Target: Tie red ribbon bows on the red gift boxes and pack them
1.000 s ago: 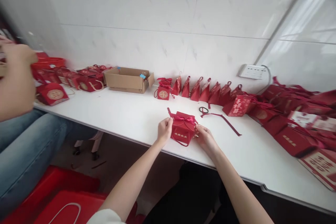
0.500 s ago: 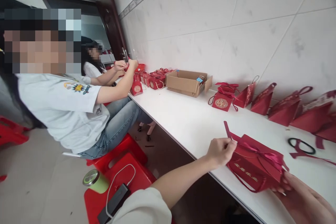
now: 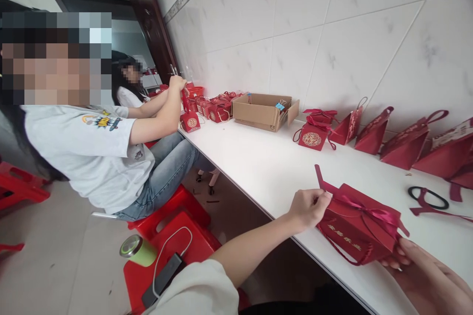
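Note:
A red gift box (image 3: 343, 237) with gold characters on its front lies on the white table before me. A shiny dark-pink ribbon bow (image 3: 382, 216) crosses its top, and a red cord handle (image 3: 338, 251) hangs down the front. My left hand (image 3: 309, 210) pinches the box's left upper edge, where a narrow red strip (image 3: 318, 177) sticks up. At the right end, my right hand (image 3: 421, 268) grips the lower corner, thumb at the side and fingers underneath. Part of the right hand is cut off by the frame.
Black-handled scissors (image 3: 445, 202) lie right of the box among ribbon pieces. Several red cone-shaped bags (image 3: 402, 142) and bowed boxes (image 3: 312, 136) line the wall. A cardboard box (image 3: 254, 114) stands farther back. At left sits a co-worker (image 3: 84, 157); a red stool (image 3: 138, 288) holds a green cup (image 3: 142, 251).
Both my hands keep their hold, and the box has barely shifted. The co-worker's near hand has risen, with a red strip now showing below it. My view has turned slightly.

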`<state>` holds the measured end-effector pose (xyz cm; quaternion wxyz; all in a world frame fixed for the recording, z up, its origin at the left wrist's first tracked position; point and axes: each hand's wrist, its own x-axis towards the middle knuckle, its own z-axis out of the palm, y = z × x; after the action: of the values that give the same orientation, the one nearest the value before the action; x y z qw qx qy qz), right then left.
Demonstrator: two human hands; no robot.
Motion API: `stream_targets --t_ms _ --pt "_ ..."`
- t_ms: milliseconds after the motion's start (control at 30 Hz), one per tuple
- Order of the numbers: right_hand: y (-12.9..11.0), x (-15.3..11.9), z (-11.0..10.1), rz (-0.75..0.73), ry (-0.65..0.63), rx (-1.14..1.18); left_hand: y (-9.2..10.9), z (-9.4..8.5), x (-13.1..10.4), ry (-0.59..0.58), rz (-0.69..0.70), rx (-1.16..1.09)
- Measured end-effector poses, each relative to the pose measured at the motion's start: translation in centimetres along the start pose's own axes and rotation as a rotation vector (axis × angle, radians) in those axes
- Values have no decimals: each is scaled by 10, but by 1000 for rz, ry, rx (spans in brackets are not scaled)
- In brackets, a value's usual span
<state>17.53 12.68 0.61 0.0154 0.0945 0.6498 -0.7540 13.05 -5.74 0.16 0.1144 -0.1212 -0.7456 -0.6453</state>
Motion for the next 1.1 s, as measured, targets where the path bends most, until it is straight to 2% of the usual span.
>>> stream_targets --t_ms 100,167,400,500,800,1100 --pt "-4 -3 2 92 -19 21 1 -1 0 -8 -9 -19" --pt "-3 -2 0 101 -24 36 1 -1 0 -4 -23 -16" --pt "3 2 -3 43 -64 104 1 -1 1 10 -8 31" --pt "1 -2 2 33 -57 153 2 -2 1 14 24 31" --pt "-9 -4 13 27 -148 294 -4 -9 8 -13 46 12" --pt "-9 -2 15 16 -124 296 -6 -9 9 -18 61 39"
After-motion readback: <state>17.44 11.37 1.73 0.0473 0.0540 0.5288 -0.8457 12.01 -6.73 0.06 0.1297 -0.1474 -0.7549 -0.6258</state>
